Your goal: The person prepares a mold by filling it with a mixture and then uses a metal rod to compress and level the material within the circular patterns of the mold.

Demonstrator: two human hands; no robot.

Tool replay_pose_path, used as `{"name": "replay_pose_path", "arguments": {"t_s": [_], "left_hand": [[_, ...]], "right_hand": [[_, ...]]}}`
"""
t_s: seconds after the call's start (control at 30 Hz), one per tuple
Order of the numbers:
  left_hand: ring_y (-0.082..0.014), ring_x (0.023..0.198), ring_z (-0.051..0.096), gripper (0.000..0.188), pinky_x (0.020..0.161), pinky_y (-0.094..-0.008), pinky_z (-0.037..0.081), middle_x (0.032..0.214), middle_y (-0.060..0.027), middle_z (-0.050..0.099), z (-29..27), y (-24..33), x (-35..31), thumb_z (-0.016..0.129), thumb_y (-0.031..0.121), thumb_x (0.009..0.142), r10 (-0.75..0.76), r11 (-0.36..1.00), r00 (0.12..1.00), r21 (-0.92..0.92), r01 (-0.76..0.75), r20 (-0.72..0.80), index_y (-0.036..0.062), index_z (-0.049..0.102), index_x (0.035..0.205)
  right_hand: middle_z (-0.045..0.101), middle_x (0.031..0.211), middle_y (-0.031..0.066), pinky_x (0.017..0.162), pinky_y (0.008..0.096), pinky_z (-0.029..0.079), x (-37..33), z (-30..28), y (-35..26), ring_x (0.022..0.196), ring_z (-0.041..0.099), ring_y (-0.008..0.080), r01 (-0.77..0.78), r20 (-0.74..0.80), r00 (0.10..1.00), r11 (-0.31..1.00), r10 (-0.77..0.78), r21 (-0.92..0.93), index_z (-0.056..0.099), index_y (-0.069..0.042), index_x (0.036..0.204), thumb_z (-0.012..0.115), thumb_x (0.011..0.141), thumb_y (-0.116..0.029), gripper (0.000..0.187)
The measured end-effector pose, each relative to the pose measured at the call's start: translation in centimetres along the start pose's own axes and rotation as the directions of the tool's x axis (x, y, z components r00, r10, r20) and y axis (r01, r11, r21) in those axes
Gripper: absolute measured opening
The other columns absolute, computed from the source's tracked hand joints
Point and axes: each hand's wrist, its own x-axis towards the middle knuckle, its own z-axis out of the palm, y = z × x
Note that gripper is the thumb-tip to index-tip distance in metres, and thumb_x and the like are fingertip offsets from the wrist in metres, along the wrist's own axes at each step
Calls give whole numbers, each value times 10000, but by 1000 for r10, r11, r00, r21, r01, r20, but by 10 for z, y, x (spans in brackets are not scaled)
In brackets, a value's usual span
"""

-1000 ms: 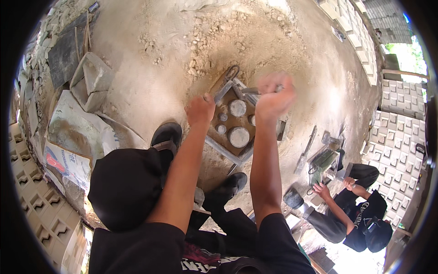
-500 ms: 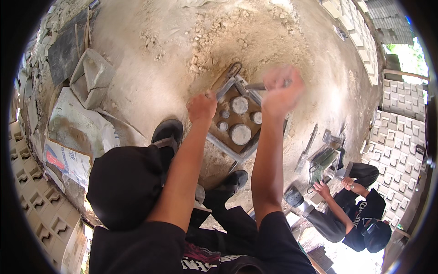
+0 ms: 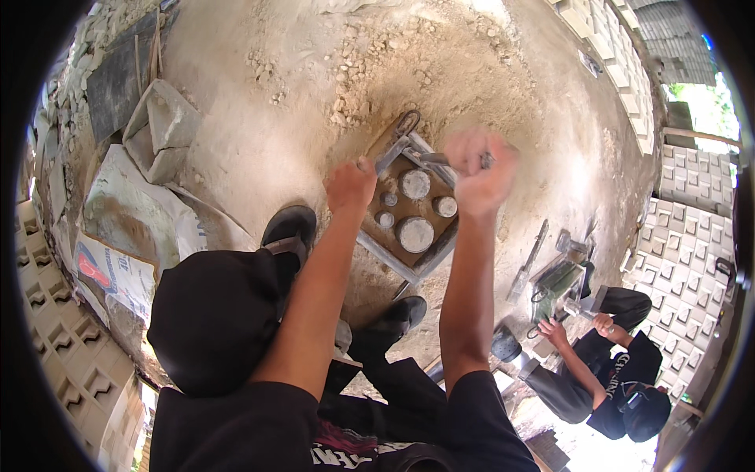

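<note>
A square grey metal mould (image 3: 383, 258) lies on the ground with one corner toward me. Packed brown material fills it, and several round pale discs of different sizes (image 3: 415, 234) are set in that. My left hand (image 3: 350, 186) is closed at the mould's left side, on a grey bar (image 3: 392, 155) along the upper left edge. In my right hand (image 3: 481, 171), blurred by motion, is a short grey metal tool (image 3: 432, 159), gripped above the upper right edge. Its end pokes out of the fist; its exact kind is unclear. A metal loop (image 3: 408, 122) stands at the far corner.
Loose rubble and dust (image 3: 393, 71) lie beyond the mould. At left are a printed sack (image 3: 118, 271) and a broken concrete piece (image 3: 161, 130). A co-worker (image 3: 605, 370) works at another mould (image 3: 558, 283) on the right. Patterned blocks (image 3: 684, 252) are stacked behind.
My right hand has shifted slightly left and down with the tool, toward the mould's upper right edge. The left hand stays in nearly the same place.
</note>
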Motion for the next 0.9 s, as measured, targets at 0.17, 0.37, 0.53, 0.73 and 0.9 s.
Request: {"name": "replay_pose_path", "arguments": {"t_s": [0.17,0.37,0.53,0.73,0.9], "left_hand": [[-379,1069,606,581,992,-473,402,1094,-233,656,-1,3,-1,353,439,943,26,996,998,82,-30,52,-28,679,1056],[-386,1083,598,577,990,-486,397,1107,-236,653,7,-5,6,346,435,943,-6,998,1000,60,5,14,-24,682,1043],[-397,1066,603,570,1003,-492,385,1095,-241,654,0,0,0,351,439,943,25,1000,1000,-1,-25,5,-14,686,1033],[-404,1039,612,560,976,-502,404,1036,-243,667,1,1,0,371,431,942,26,999,1000,18,-26,5,-24,687,1021],[-408,1005,621,575,958,-500,421,1022,-247,670,4,-4,1,369,441,941,48,998,998,47,-46,-37,-29,697,992]], "right_hand": [[295,480,-6,436,292,212,-11,1,-1,432,315,114,-109,137,986,989,95,100,326,-79,532,432,941,-245,453],[290,454,1,414,300,205,-14,-10,-31,413,295,112,44,94,994,997,-50,60,318,-65,517,442,913,-203,437],[310,456,11,395,283,205,-12,-23,-18,401,311,115,64,-48,996,993,-69,-95,299,-67,496,438,881,-129,414],[341,467,10,390,288,217,-21,-37,-16,410,304,102,43,-80,995,994,-52,-104,299,-63,499,444,900,-115,430],[338,495,-2,398,282,211,-34,-35,-25,433,307,76,165,-48,983,973,-175,-159,320,-53,542,442,934,-103,413]]}}
